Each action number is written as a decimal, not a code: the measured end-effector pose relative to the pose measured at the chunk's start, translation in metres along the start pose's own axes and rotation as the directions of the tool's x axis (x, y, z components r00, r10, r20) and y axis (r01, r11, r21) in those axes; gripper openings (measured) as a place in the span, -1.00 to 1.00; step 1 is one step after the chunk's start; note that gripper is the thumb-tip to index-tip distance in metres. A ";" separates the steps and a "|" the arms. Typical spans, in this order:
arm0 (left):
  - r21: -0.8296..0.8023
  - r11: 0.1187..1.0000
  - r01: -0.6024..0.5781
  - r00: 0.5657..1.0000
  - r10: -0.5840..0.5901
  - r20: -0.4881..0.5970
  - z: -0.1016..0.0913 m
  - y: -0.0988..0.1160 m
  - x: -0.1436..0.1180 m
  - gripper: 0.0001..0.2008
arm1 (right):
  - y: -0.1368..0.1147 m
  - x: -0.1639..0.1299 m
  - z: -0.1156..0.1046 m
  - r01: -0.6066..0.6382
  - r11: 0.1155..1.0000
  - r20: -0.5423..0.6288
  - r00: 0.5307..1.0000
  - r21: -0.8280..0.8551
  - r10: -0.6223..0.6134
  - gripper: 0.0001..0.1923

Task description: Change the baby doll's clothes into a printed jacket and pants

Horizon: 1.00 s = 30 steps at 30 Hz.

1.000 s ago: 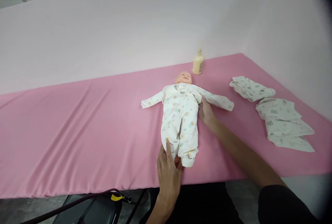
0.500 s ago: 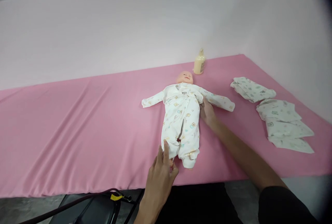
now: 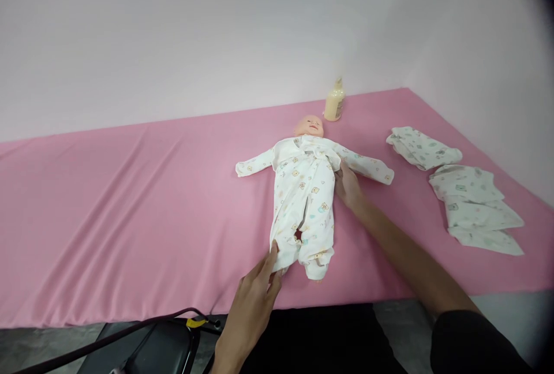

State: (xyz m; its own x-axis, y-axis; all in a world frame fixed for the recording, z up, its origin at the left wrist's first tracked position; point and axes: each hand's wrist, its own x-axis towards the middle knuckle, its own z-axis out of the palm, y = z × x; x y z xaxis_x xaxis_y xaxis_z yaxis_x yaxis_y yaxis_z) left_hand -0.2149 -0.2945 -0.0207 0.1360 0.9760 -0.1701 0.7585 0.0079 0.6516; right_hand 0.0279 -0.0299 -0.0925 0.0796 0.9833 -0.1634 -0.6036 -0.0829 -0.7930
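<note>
A baby doll (image 3: 313, 126) lies on its back, arms spread, on the pink cloth. It wears a white printed top (image 3: 285, 152) and white printed trousers (image 3: 317, 192) with a split crotch. At the lower left, my left hand (image 3: 250, 300) pinches the hem of one trouser leg, which covers the foot on that side. My right hand (image 3: 348, 189) grips the doll's side at the waist, just below the top's edge; some of its fingertips are hidden by cloth. The other trouser leg is bunched near the ankle.
A pale yellow pump bottle (image 3: 334, 103) stands behind the doll's head, near the white wall. Folded white printed clothes (image 3: 424, 149) and a second printed garment (image 3: 471, 204) lie to the right. A black chair (image 3: 142, 348) and a dark cable (image 3: 108, 336) are below the table's front edge.
My left hand has moved slightly down and left, drawing the trouser leg's hem over the foot. My right hand has stayed at the waist. The view has shifted a little.
</note>
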 end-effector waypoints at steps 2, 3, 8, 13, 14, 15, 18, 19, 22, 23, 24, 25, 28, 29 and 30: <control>-0.014 1.000 -0.020 0.999 0.019 -0.027 0.001 0.002 0.000 -0.41 | 0.000 0.000 0.000 -0.003 1.000 0.005 1.000 -0.013 0.003 -0.72; -0.030 0.999 -0.024 0.999 0.023 -0.038 0.001 0.002 0.001 -0.43 | 0.000 -0.001 -0.001 -0.007 1.000 0.007 1.000 -0.018 0.007 -0.71; -0.173 0.984 0.047 0.998 -0.054 -0.035 -0.010 -0.004 0.005 -0.53 | -0.001 -0.002 -0.001 -0.024 1.000 -0.004 1.000 -0.017 0.024 -0.74; -0.156 0.988 0.001 1.000 0.000 0.007 -0.018 -0.018 0.001 -0.59 | -0.003 -0.004 0.000 -0.030 0.999 -0.010 1.000 -0.024 0.030 -0.74; -0.136 0.991 0.001 1.000 0.000 0.009 -0.016 -0.019 -0.001 -0.57 | -0.003 -0.005 0.000 -0.032 0.999 -0.009 0.999 -0.029 0.032 -0.74; -0.114 0.993 0.004 1.000 -0.003 0.005 -0.013 -0.020 -0.002 -0.55 | -0.003 -0.005 0.000 -0.034 0.999 -0.009 0.999 -0.033 0.033 -0.74; -0.045 0.999 0.018 0.998 -0.021 -0.055 0.000 -0.021 -0.001 -0.50 | -0.002 -0.006 0.000 -0.025 0.999 -0.015 1.000 -0.035 0.025 -0.73; -0.022 0.999 0.026 0.996 -0.028 -0.085 0.004 -0.023 0.001 -0.51 | -0.002 -0.006 0.000 -0.021 0.999 -0.014 1.000 -0.036 0.021 -0.73; 0.026 0.998 0.054 0.983 -0.049 -0.177 0.014 -0.029 0.009 -0.60 | -0.003 -0.006 0.001 -0.024 0.999 -0.007 1.000 -0.031 0.023 -0.73; 0.030 0.998 0.059 0.976 -0.051 -0.210 0.017 -0.032 0.012 -0.63 | -0.004 -0.006 0.002 -0.030 0.999 -0.007 1.000 -0.030 0.030 -0.74; 0.031 0.998 0.063 0.968 -0.053 -0.247 0.019 -0.034 0.015 -0.65 | -0.004 -0.006 0.002 -0.034 0.999 -0.013 0.999 -0.029 0.034 -0.74; 0.033 0.997 0.063 0.957 -0.051 -0.286 0.021 -0.037 0.017 -0.67 | -0.005 -0.007 0.003 -0.037 0.999 -0.020 0.999 -0.028 0.037 -0.74; 0.059 0.997 0.056 0.928 -0.030 -0.371 0.026 -0.043 0.021 -0.74 | -0.009 -0.018 0.006 -0.046 0.997 -0.028 0.999 -0.069 0.044 -0.75; 0.071 0.996 0.051 0.925 -0.020 -0.379 0.027 -0.044 0.021 -0.75 | -0.010 -0.025 0.007 -0.054 0.993 -0.031 0.998 -0.106 0.051 -0.75; 0.083 0.996 0.042 0.925 -0.007 -0.379 0.028 -0.045 0.021 -0.76 | -0.013 -0.035 0.007 -0.063 0.986 -0.039 0.998 -0.156 0.058 -0.75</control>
State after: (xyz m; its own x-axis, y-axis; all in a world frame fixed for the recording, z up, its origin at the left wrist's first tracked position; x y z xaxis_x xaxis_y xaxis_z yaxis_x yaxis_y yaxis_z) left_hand -0.2285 -0.2806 -0.0741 -0.1215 0.9855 0.1182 0.8142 0.0309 0.5798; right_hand 0.0273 -0.0624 -0.0728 0.0752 0.9700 -0.2313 -0.4759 -0.1690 -0.8631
